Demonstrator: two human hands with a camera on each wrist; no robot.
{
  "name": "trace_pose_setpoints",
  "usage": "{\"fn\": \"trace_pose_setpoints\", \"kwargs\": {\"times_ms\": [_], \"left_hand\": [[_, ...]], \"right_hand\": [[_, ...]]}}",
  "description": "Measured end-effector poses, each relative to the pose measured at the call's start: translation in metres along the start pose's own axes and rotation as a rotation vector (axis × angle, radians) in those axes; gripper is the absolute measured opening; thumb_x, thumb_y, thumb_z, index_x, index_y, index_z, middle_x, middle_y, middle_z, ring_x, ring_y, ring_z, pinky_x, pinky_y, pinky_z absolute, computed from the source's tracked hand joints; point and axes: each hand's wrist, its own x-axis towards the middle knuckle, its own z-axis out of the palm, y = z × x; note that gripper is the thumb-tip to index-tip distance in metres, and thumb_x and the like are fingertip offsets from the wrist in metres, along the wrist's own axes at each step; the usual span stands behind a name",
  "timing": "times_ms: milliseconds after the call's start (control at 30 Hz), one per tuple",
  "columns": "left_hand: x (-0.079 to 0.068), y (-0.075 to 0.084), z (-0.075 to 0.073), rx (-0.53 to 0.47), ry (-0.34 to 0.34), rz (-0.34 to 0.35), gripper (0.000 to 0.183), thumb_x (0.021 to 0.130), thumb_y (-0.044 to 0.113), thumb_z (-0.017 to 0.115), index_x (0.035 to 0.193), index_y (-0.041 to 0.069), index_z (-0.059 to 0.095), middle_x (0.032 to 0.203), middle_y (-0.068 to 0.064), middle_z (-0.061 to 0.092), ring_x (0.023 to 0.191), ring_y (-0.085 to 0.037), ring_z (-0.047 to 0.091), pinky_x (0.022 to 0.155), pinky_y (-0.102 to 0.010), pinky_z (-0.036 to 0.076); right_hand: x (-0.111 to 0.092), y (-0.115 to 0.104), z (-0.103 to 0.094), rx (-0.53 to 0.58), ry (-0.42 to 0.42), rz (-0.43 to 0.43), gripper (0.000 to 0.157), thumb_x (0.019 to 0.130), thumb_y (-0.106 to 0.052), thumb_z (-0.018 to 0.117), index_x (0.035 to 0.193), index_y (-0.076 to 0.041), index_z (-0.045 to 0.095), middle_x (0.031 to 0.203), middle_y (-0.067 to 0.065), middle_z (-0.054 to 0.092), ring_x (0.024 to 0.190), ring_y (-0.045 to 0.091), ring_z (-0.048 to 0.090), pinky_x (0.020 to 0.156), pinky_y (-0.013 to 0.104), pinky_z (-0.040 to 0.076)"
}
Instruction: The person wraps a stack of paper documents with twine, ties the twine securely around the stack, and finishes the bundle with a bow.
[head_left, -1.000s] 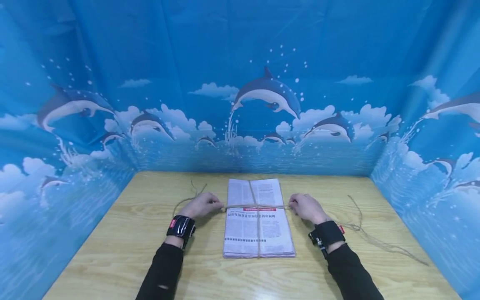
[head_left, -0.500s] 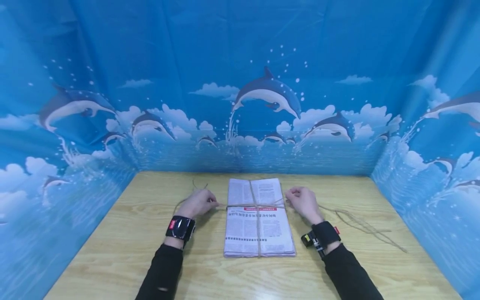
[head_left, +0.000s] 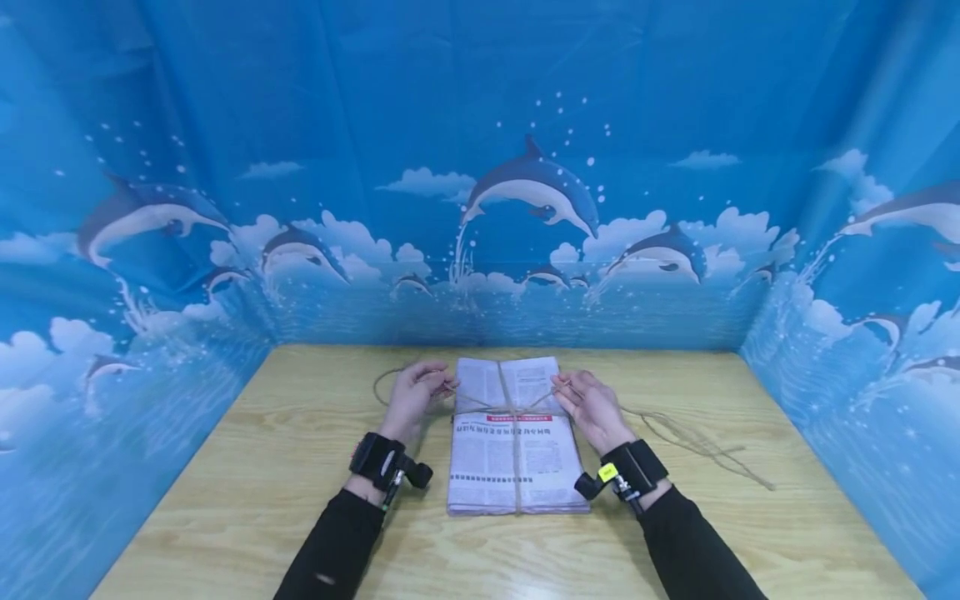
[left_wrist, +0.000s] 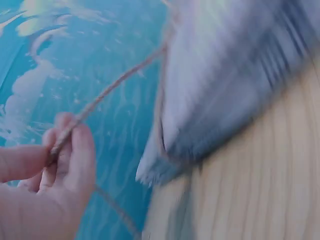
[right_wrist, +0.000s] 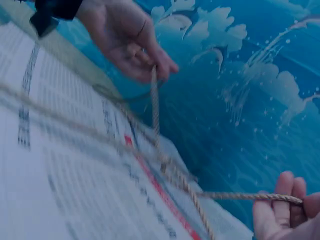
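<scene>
Your left hand [head_left: 410,400] pinches one strand of thin brown twisted twine [head_left: 517,467], your right hand [head_left: 596,412] another; the twine crosses over the flat rectangular stack of printed newspapers [head_left: 482,462], lying between your hands on the pale wood-grain worktop [head_left: 232,492].

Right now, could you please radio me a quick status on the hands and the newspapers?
Left fingers and right fingers each pinch twine. Newspaper stack flat on table, twine crossed over top. No obstruction visible.

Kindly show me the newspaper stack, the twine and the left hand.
Newspaper stack [head_left: 486,457], head view, on its top sheet.
Twine [left_wrist: 111,88], left wrist view, on its straight upper length.
Left hand [head_left: 411,400], head view, on its middle.
</scene>
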Motion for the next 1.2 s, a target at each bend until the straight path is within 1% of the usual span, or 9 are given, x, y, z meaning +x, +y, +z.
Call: {"fn": "trace_pose_setpoints", "kwargs": {"times_ms": [100, 200, 333, 467, 567, 700, 867, 1033, 1200], "left_hand": [[0.003, -0.002, 0.002, -0.281, -0.03, -0.082, 0.037, 0.103, 0.005, 0.043, 0.137, -0.009, 0.042, 0.086, -0.005, 0.06, 0.077, -0.013, 0.063, 0.085, -0.031, 0.055], [0.005, -0.004, 0.003, -0.366, -0.041, -0.13, 0.038, 0.105, 0.006, 0.038, 0.14, -0.008, 0.036, 0.077, 0.001, 0.048, 0.063, -0.007, 0.05, 0.069, -0.023, 0.05], [0.006, -0.012, 0.004, -0.258, -0.021, -0.15, 0.036, 0.103, 0.003, 0.039, 0.137, -0.01, 0.039, 0.073, 0.002, 0.046, 0.054, -0.002, 0.04, 0.055, -0.018, 0.039], [0.008, -0.017, 0.002, -0.168, 0.014, -0.178, 0.035, 0.102, 0.002, 0.043, 0.134, -0.012, 0.046, 0.075, -0.001, 0.053, 0.055, -0.003, 0.042, 0.052, -0.016, 0.039], [0.009, -0.015, 0.001, -0.086, 0.034, -0.114, 0.033, 0.101, 0.005, 0.048, 0.13, -0.01, 0.052, 0.085, -0.011, 0.063, 0.059, -0.007, 0.051, 0.056, -0.019, 0.046], [0.006, -0.004, 0.008, 0.133, 0.006, 0.08, 0.03, 0.1, 0.008, 0.053, 0.128, -0.002, 0.058, 0.106, -0.026, 0.068, 0.063, -0.016, 0.061, 0.063, -0.028, 0.055], [0.002, 0.008, 0.027, 0.317, -0.059, 0.259, 0.034, 0.099, 0.009, 0.057, 0.131, 0.002, 0.051, 0.11, -0.023, 0.071, 0.063, -0.025, 0.068, 0.064, -0.044, 0.058], [0.004, 0.013, 0.04, 0.293, -0.011, 0.265, 0.023, 0.095, 0.011, 0.064, 0.11, -0.005, 0.063, 0.097, -0.023, 0.073, 0.065, -0.023, 0.071, 0.065, -0.05, 0.057], [0.004, 0.014, 0.052, 0.321, -0.021, 0.265, 0.02, 0.095, 0.01, 0.063, 0.108, -0.004, 0.07, 0.092, -0.023, 0.072, 0.069, -0.03, 0.07, 0.062, -0.043, 0.058]], "right_hand": [[0.002, -0.003, -0.004, 0.066, 0.003, 0.057, 0.013, 0.106, -0.011, 0.039, 0.111, -0.005, 0.049, 0.095, 0.002, 0.056, 0.102, 0.016, 0.057, 0.112, 0.033, 0.039], [0.005, -0.004, -0.01, 0.053, 0.006, 0.109, 0.018, 0.106, -0.015, 0.037, 0.118, -0.007, 0.048, 0.088, -0.002, 0.054, 0.087, 0.009, 0.054, 0.104, 0.027, 0.043], [0.009, -0.002, -0.015, 0.026, -0.014, 0.157, 0.018, 0.107, -0.017, 0.036, 0.112, -0.009, 0.051, 0.085, -0.004, 0.051, 0.073, 0.005, 0.05, 0.081, 0.019, 0.046], [0.012, 0.0, -0.015, -0.043, -0.043, 0.152, 0.022, 0.107, -0.016, 0.037, 0.114, -0.005, 0.054, 0.084, -0.003, 0.052, 0.069, 0.004, 0.045, 0.068, 0.015, 0.04], [0.012, 0.0, -0.012, -0.278, -0.038, 0.046, 0.031, 0.106, -0.017, 0.041, 0.126, 0.003, 0.054, 0.083, -0.004, 0.053, 0.067, 0.005, 0.043, 0.062, 0.017, 0.038], [0.01, 0.001, 0.0, -0.736, -0.037, -0.129, 0.034, 0.105, -0.019, 0.046, 0.128, 0.002, 0.06, 0.081, 0.003, 0.055, 0.057, 0.01, 0.038, 0.053, 0.022, 0.035], [0.007, 0.002, 0.02, -1.093, -0.188, -0.242, 0.032, 0.103, -0.016, 0.047, 0.127, -0.002, 0.064, 0.092, 0.021, 0.065, 0.049, 0.011, 0.027, 0.047, 0.024, 0.026], [0.006, 0.002, 0.032, -1.185, -0.255, -0.283, 0.031, 0.101, -0.009, 0.046, 0.125, 0.0, 0.064, 0.108, 0.02, 0.069, 0.049, 0.012, 0.026, 0.048, 0.024, 0.024], [0.007, 0.004, 0.038, -1.247, -0.33, -0.287, 0.033, 0.101, -0.008, 0.046, 0.127, -0.002, 0.064, 0.099, 0.019, 0.069, 0.05, 0.011, 0.032, 0.051, 0.025, 0.029]]}}
